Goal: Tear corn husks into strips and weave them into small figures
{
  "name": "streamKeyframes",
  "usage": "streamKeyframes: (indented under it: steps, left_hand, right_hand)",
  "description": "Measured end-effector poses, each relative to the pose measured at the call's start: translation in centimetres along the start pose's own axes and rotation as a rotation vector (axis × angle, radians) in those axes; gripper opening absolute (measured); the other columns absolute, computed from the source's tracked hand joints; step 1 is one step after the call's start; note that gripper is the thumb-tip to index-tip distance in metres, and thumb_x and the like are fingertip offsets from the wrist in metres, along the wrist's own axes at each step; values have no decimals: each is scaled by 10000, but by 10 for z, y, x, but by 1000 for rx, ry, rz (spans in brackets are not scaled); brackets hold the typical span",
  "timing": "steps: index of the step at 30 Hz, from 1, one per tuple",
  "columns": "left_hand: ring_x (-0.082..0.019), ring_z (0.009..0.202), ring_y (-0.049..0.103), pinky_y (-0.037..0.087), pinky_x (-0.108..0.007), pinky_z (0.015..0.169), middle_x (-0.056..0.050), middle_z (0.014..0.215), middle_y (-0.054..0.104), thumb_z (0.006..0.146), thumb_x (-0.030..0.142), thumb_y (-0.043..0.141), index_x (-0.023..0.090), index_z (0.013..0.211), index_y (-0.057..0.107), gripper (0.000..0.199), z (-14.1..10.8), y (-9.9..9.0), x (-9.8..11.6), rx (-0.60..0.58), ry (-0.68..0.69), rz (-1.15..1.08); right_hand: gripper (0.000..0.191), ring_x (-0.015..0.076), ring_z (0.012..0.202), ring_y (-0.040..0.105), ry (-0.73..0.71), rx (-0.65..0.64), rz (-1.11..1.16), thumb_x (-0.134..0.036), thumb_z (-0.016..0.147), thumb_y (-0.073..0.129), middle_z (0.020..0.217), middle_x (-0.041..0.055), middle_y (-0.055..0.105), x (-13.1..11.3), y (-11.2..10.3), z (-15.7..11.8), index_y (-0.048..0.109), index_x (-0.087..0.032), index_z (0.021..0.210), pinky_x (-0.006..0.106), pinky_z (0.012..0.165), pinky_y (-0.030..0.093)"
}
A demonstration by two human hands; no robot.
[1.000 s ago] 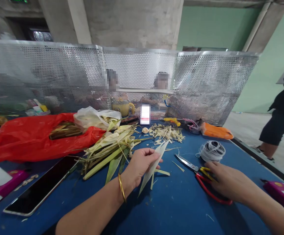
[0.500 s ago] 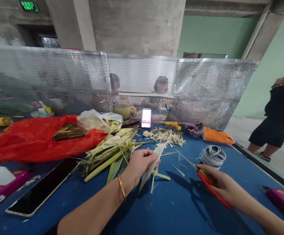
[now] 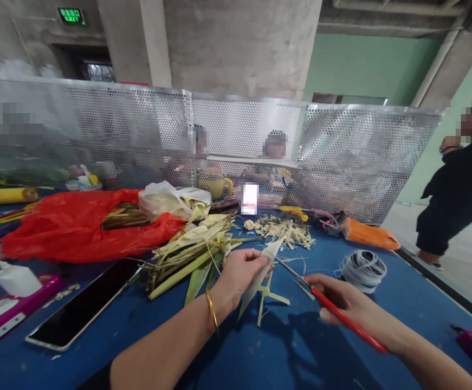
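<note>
My left hand (image 3: pixel 241 273) pinches a pale, pointed strip of husk (image 3: pixel 256 284) between thumb and fingers, holding it upright above the table. My right hand (image 3: pixel 343 300) grips red-handled scissors (image 3: pixel 343 319), whose blades point left towards the strip. The tips come close to my left fingers; I cannot tell whether they touch the husk. Below the strip lies a cross of narrow pale husk pieces (image 3: pixel 274 296) on the blue table (image 3: pixel 301 352). To the left spreads a heap of dried corn husks (image 3: pixel 195 252).
Beyond my hands lies a pile of husk scraps (image 3: pixel 286 230). A coil of grey cord (image 3: pixel 363 271) sits at right, near an orange packet (image 3: pixel 369 234). Left are a tablet (image 3: pixel 83 306), a purple power strip (image 3: pixel 20 309) and a red plastic bag (image 3: pixel 77 227). A perforated metal screen (image 3: pixel 244 124) stands behind.
My right hand has brought the scissors left and closer to the husk strip. The left hand keeps its pinch. The whole view has shifted slightly, with things appearing further right.
</note>
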State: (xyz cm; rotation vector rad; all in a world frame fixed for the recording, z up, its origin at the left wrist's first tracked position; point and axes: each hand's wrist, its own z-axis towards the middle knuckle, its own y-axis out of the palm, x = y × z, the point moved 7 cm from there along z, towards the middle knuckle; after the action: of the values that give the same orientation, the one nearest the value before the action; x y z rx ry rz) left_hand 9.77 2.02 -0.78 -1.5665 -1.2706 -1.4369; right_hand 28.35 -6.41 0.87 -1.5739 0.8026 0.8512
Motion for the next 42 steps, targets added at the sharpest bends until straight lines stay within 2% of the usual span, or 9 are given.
streamKeyframes:
  steps: [11, 18, 25, 29, 32, 35, 37, 39, 42]
  left_hand:
    - [-115, 551, 575, 444, -224, 537, -30, 667, 677, 700, 285, 697, 149, 703, 673, 138, 2, 4, -7, -80, -52, 17]
    - [-106, 548, 583, 450, -218, 518, -60, 723, 697, 741, 237, 663, 132, 735, 674, 105, -1, 5, -5, -70, -74, 3]
    - [-154, 687, 643, 478, -244, 566, -88, 837, 708, 732, 267, 664, 139, 829, 692, 162, -3, 5, -2, -97, -84, -111]
    - [-134, 648, 610, 448, -221, 512, -62, 805, 687, 686, 262, 713, 159, 895, 706, 233, -4, -2, -1, -24, -96, -161]
    - [-120, 606, 591, 434, -217, 495, -59, 798, 680, 686, 261, 714, 158, 913, 712, 249, -6, -2, 0, 10, -104, -183]
    - [-120, 590, 584, 444, -228, 508, -53, 776, 679, 674, 261, 718, 156, 886, 717, 237, -7, 2, 1, 8, -72, -215]
    - [-123, 572, 576, 451, -238, 518, -43, 728, 674, 664, 260, 719, 151, 844, 719, 211, -7, 5, 1, 3, -36, -239]
    - [-124, 554, 570, 452, -242, 523, -33, 681, 668, 658, 251, 712, 148, 796, 717, 172, -7, 5, 1, 12, 1, -257]
    - [-114, 546, 558, 438, -230, 526, -26, 652, 663, 652, 217, 699, 142, 736, 717, 115, -4, 1, 5, 60, 55, -252]
  right_hand:
    - [523, 161, 688, 525, -13, -10, -40, -446, 704, 699, 806, 23, 623, 0, 11, 7, 661, -191, 1159, 257, 622, 461]
    - [547, 225, 773, 612, -83, 135, -90, -511, 701, 671, 806, 40, 689, 13, -1, 12, 677, -164, 1124, 292, 668, 501]
    - [427, 302, 895, 654, 61, 375, -857, -426, 834, 493, 1017, 110, 708, 29, -29, 13, 616, -200, 1175, 362, 696, 480]
    - [378, 301, 867, 667, 116, 305, -1099, -356, 867, 450, 990, 141, 701, 40, -28, 14, 589, -174, 1167, 335, 630, 459]
    - [252, 290, 789, 662, 85, 238, -1179, -316, 844, 495, 859, 139, 684, 31, -23, 14, 667, -171, 956, 330, 608, 444]
    - [199, 273, 802, 641, -36, 283, -992, -325, 791, 575, 891, 131, 663, -4, -12, 17, 696, -177, 847, 349, 676, 454]
    - [275, 228, 826, 631, -139, 190, -495, -430, 790, 592, 927, 75, 679, -27, 10, 24, 680, -209, 926, 329, 729, 466]
    - [318, 196, 821, 627, -111, 12, 43, -473, 779, 606, 889, 49, 688, -39, 43, 35, 665, -193, 918, 299, 729, 475]
    - [358, 142, 734, 604, 16, 13, 435, -440, 659, 737, 833, 8, 673, -37, 75, 49, 647, -188, 897, 242, 648, 471]
